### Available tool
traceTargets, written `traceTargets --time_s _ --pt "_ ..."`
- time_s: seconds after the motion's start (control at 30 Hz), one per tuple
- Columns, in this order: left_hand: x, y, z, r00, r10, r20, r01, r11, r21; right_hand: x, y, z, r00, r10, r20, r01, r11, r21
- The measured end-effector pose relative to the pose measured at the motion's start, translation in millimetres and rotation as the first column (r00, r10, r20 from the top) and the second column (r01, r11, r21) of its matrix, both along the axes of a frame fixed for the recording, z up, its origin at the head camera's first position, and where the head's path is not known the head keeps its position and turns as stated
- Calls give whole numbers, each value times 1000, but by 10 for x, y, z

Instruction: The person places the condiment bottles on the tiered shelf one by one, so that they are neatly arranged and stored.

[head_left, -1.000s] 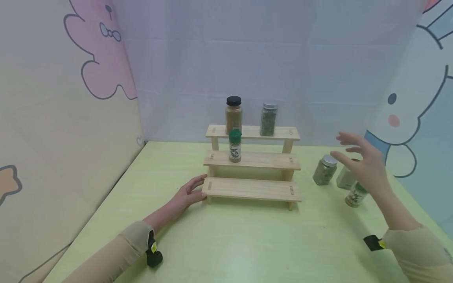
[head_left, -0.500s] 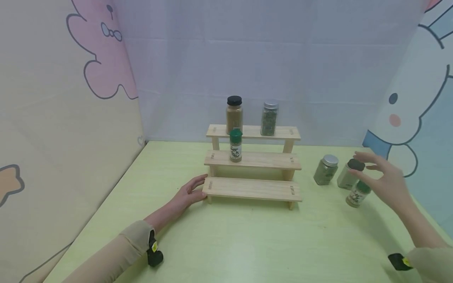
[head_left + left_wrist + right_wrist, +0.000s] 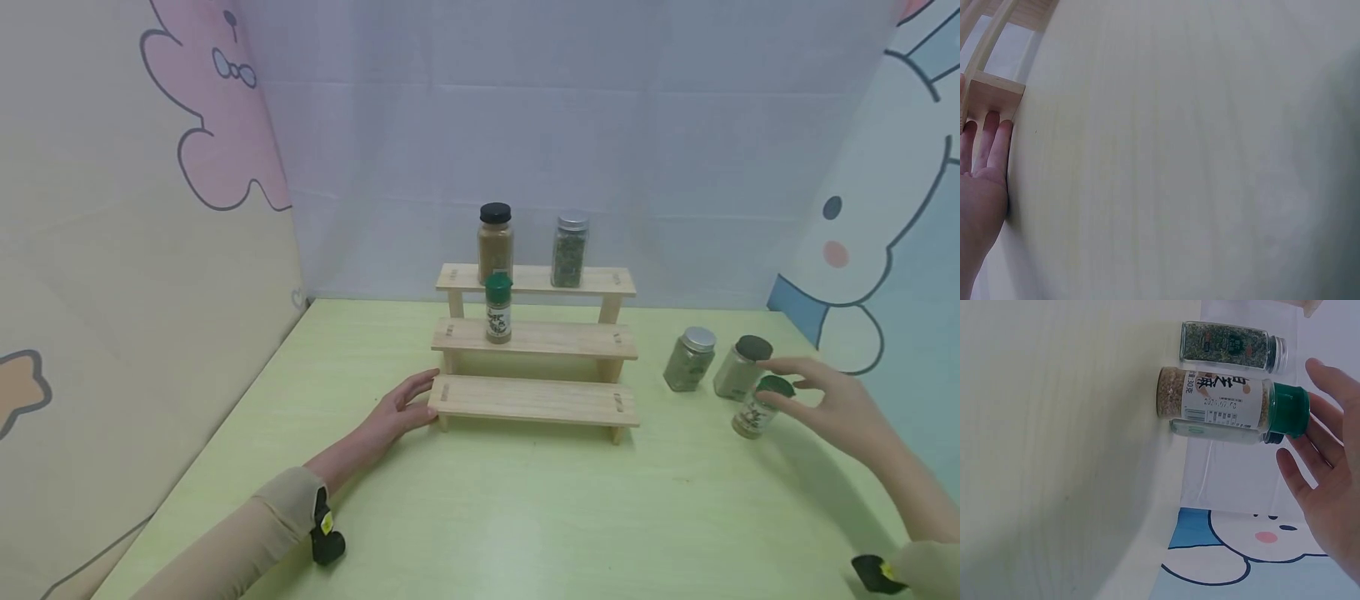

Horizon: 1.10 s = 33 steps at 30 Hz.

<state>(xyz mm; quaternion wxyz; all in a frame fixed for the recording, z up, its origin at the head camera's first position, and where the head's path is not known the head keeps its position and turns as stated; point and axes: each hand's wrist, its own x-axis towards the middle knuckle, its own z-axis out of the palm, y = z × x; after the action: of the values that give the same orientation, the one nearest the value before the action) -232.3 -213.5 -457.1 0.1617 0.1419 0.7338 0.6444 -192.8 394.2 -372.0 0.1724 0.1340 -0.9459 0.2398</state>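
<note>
My left hand [image 3: 392, 419] rests against the left end of a three-tier wooden rack [image 3: 536, 397]. In the left wrist view its extended fingers [image 3: 999, 147] touch the rack's end leg. My right hand [image 3: 843, 408] is at the green cap of a small spice jar [image 3: 750, 418] standing on the table. In the right wrist view, thumb and fingers spread around the green cap [image 3: 1291, 409] without visibly gripping it. Close by stand a dark-capped jar [image 3: 737, 375] and a silver-capped jar of green herbs [image 3: 688, 364].
The rack's top tier holds a black-capped brown spice jar [image 3: 495, 246] and a silver-capped herb jar [image 3: 569, 254]. Another green-capped jar [image 3: 498, 312] stands on the middle tier. A pale curtain [image 3: 555, 150] hangs behind the light green table [image 3: 480, 508].
My right hand has moved right, down and toward me, from above the silver-capped jar past the dark-capped one to the green cap. My left hand and the rack have stayed put.
</note>
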Motion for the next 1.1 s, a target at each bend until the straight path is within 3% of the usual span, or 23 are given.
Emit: traceTargets --time_s 0.23,0.7,0.9,1.1 --pt "8 5 13 1000 1 4 -1 1000 4 13 72 -40 1000 -1 -3 1 996 90" --pt "-1 6 -5 1000 -5 5 5 1000 11 -9 74 10 999 -20 46 14 991 130" --pt "-1 1 -9 1000 2 11 -2 1000 0 -61 18 104 994 -24 104 13 994 106" --pt "-3 10 1 1000 15 19 -15 1000 0 -123 -49 282 998 -4 61 -2 994 107"
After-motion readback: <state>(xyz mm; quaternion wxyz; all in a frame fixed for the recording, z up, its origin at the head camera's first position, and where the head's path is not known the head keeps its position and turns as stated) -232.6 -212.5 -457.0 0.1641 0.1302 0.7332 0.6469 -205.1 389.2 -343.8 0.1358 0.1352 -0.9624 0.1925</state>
